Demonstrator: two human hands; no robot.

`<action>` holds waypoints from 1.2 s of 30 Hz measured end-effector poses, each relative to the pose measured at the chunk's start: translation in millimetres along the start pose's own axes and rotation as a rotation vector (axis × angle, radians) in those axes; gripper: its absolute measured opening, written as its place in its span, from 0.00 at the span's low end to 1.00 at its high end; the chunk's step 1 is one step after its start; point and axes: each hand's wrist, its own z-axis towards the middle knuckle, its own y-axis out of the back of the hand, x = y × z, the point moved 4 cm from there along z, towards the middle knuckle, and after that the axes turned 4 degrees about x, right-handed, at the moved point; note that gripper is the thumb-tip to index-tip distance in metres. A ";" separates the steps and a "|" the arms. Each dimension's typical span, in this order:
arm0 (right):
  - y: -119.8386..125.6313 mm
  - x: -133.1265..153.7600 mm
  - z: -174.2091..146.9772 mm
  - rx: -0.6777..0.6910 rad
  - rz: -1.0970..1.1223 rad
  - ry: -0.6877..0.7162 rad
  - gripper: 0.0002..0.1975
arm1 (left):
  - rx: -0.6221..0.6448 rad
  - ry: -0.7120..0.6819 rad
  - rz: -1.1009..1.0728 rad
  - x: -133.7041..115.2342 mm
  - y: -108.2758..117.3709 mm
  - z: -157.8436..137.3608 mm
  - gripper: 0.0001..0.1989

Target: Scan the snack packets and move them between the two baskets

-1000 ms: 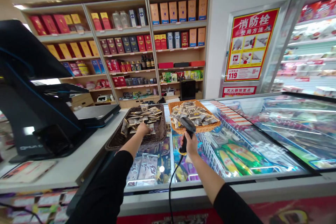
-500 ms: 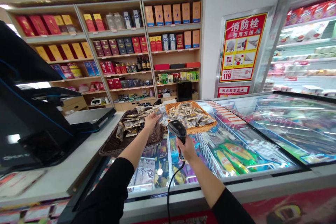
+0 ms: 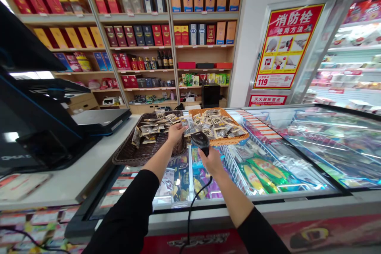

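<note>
My left hand (image 3: 176, 133) pinches a small clear snack packet (image 3: 189, 124) with pale printing, held above the gap between two baskets. In my right hand (image 3: 212, 159) is a black barcode scanner (image 3: 200, 141), its head close to the packet and its cable hanging down the front of the freezer. A dark brown wicker basket (image 3: 150, 151) with several similar packets (image 3: 152, 128) lies to the left. On the right, an orange-tan basket (image 3: 230, 140) is heaped with more packets (image 3: 216, 122). The scanner's head covers part of that basket's near left corner.
Both baskets rest on a glass-topped chest freezer (image 3: 297, 166) holding bagged goods in wire baskets. To the left, a counter (image 3: 64, 184) carries a black checkout machine (image 3: 32, 127) with a weighing plate (image 3: 102, 121). Shelves (image 3: 131, 47) of boxes and bottles stand behind.
My view has tilted down slightly and shifted. The packet in my left hand has turned its printed face more toward me, near the scanner. Both hands keep their hold.
</note>
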 end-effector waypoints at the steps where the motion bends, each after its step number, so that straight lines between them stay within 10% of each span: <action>1: 0.4 1.5 -0.3 -0.004 -0.022 0.007 0.19 | -0.004 -0.004 0.011 -0.3 -0.1 -0.3 0.27; 11: 0.9 0.2 -2.2 -0.029 0.046 -0.006 0.16 | -0.009 -0.037 0.094 1.1 2.0 0.6 0.24; 18: -1.4 -15.2 1.0 -0.284 0.728 -0.142 0.19 | 0.013 -0.071 0.307 -5.1 2.4 5.8 0.31; 27: 4.7 -28.8 14.7 -0.582 1.101 -0.245 0.17 | 0.460 -0.101 1.277 -3.8 -91.8 17.7 0.39; 36: -1.2 -32.0 15.3 -0.642 1.096 -0.338 0.21 | 0.436 0.010 1.211 16.4 -117.9 84.8 0.43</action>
